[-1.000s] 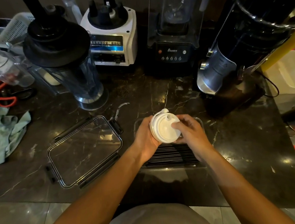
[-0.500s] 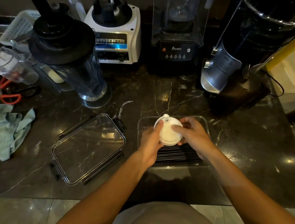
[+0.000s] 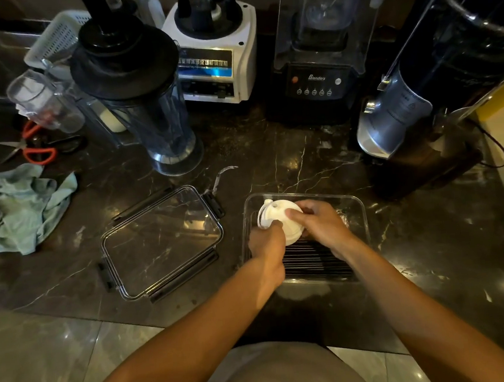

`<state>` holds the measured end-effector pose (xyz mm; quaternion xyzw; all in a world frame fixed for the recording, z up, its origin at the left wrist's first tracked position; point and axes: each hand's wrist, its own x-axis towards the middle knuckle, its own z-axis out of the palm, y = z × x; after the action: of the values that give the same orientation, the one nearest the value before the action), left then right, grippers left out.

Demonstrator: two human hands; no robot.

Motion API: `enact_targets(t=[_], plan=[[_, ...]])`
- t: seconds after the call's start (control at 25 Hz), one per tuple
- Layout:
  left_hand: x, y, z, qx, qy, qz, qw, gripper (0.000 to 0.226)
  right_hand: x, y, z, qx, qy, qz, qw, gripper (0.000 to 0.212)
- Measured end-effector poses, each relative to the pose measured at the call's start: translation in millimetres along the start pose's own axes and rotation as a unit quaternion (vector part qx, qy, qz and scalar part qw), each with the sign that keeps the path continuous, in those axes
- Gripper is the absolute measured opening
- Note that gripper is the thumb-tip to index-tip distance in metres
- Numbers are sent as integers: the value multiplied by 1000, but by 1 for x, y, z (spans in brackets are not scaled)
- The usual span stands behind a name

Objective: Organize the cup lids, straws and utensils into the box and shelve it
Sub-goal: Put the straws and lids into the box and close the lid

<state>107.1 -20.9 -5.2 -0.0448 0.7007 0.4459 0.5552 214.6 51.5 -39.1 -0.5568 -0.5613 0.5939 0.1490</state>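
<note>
A clear plastic box (image 3: 359, 209) stands on the dark marble counter in front of me. Black straws (image 3: 316, 261) lie side by side in its near half. A stack of white cup lids (image 3: 277, 219) is low inside the box, in its far left part. My left hand (image 3: 267, 244) grips the stack from the near side and my right hand (image 3: 322, 224) holds it from the right, fingers on top. The box's clear lid (image 3: 161, 243) with black clips lies flat to the left of the box.
Blenders (image 3: 316, 65) and a blender jug (image 3: 147, 108) line the back of the counter, with a dark machine (image 3: 418, 102) at the right. A green cloth (image 3: 20, 209) and orange-handled scissors (image 3: 36, 150) lie at the left. A small clear piece (image 3: 222, 175) rests behind the lid.
Both hands have lowered the stack of cup lids from above the box down into its far left part.
</note>
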Motion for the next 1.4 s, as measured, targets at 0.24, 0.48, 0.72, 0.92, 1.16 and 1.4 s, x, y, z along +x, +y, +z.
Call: enact_targets(t=[0.24, 0.48, 0.72, 0.92, 1.16, 1.4], plan=[[-3, 3, 2, -44, 23, -39, 998, 55, 10, 7, 15, -64, 22, -35, 997, 22], [-2, 2, 4, -69, 37, -47, 996, 53, 13, 14, 25, -87, 62, -32, 994, 29], [-12, 9, -4, -51, 29, -19, 998, 51, 3, 14, 19, -158, 73, -59, 983, 38], [-20, -3, -19, 85, -24, 76, 993, 54, -30, 13, -26, -326, 1, -88, 941, 10], [1, 1, -22, 642, -190, 273, 691, 30, -47, 12, -46, -527, -121, 3, 841, 22], [22, -5, -8, 767, -203, 327, 513, 37, -48, 9, -38, -574, -132, 15, 808, 22]])
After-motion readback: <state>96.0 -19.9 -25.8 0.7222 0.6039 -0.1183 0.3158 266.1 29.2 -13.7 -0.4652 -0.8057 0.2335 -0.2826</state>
